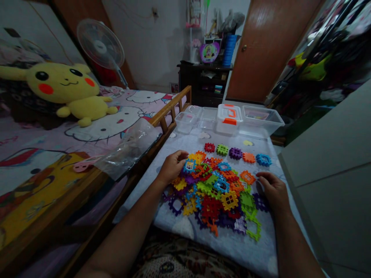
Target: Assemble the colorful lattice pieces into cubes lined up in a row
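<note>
A pile of colorful interlocking plastic pieces (211,206) with notched edges lies in front of me. At its left side is my left hand (173,166), its thumb and fingers closed at the edge of a blue square piece (189,165). Over the pile's right side hangs my right hand (274,190). Its fingers are bent, with thumb and forefinger slightly apart beside an orange piece (247,177). Behind the pile stands a row of assembled blocks: red (209,147), green (222,150), purple (235,153), orange (249,157) and blue (263,160).
Clear plastic containers (256,129) and a lidded box with orange clips (228,120) stand at the table's far end. A wooden bed rail (171,104) runs along the left. On the bed are a yellow plush toy (87,108) and a clear plastic bag (130,148).
</note>
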A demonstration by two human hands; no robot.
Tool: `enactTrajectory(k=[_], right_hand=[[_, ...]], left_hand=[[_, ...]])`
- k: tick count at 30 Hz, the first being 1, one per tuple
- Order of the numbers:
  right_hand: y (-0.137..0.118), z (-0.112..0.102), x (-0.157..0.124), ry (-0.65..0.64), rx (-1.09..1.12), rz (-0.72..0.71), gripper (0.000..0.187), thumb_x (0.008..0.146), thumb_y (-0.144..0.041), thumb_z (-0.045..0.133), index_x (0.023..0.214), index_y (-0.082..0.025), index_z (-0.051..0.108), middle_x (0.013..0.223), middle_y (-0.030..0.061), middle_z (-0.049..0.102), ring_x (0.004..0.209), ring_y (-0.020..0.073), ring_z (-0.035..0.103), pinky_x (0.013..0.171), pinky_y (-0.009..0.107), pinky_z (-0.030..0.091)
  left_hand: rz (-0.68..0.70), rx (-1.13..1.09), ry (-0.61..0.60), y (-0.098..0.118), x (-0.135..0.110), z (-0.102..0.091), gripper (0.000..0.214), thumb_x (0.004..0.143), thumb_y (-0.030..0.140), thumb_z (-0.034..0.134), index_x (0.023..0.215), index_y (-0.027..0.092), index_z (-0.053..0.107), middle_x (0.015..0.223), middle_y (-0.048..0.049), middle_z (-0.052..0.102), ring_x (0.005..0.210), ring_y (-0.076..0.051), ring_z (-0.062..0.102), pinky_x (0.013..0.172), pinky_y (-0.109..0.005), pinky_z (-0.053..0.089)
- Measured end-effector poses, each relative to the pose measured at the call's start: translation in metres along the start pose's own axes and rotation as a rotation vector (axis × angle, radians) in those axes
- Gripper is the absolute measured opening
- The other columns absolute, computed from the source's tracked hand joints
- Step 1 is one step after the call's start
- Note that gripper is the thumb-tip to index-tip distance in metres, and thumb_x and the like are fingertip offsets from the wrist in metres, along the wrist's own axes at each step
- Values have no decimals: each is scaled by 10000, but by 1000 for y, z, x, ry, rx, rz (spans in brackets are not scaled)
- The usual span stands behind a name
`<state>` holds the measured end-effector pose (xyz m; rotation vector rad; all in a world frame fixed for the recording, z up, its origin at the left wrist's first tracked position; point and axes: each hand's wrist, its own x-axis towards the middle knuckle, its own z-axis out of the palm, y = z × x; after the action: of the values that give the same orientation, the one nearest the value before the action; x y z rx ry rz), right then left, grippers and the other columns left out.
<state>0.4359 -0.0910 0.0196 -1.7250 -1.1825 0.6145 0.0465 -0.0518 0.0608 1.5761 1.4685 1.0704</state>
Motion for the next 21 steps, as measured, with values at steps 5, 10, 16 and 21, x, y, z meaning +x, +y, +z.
enactTrajectory(k=[5,10,16,21], right_hand=[[1,0,0,-16,-8,15,317,680,-450,650,835,-187,739,789,56,737,614,190,596,582,306,451],[2,0,1,-23,6,8,303,681,-445,651,826,-191,735,800,54,740,665,212,623,633,324,475],[6,2,2,-27,0,-28,304,692,-459,637,817,-197,727,829,54,740,762,233,649,739,351,491],[8,2,3,-42,5,-18,309,702,-454,633,843,-194,724,829,53,740,755,229,648,734,351,490]], left_hand=[[45,112,-63,3,4,2,265,803,194,542,1035,187,671,977,-43,741,912,-191,700,875,-339,559],[149,269,-127,6,4,1,282,810,167,532,1045,203,683,1050,-50,731,998,-208,680,968,-368,535],[269,402,-197,4,0,0,306,821,160,517,1077,193,681,1156,-86,686,1124,-243,634,1048,-413,489],[277,400,-155,-5,-5,-5,329,837,156,492,1117,195,659,1195,-87,663,1157,-234,617,1076,-408,467]])
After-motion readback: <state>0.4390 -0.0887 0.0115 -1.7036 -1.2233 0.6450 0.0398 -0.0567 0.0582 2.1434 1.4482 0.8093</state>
